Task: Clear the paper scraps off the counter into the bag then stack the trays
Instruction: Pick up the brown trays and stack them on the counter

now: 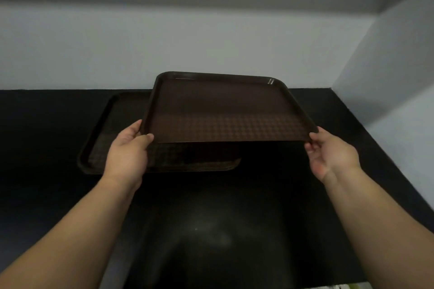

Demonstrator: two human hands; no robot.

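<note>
I hold a dark brown tray (223,105) in the air above the black counter (270,195), its far edge tilted up. My left hand (128,150) grips its near left corner, thumb on the rim. My right hand (331,151) grips the near right corner. Below and to the left, a stack of matching brown trays (98,134) lies flat on the counter, partly hidden by the lifted tray and my left hand. No paper scraps or bag are in view.
A white wall (164,49) runs along the back of the counter and another white wall (394,82) closes the right side. Something pale (345,286) shows at the counter's near right edge.
</note>
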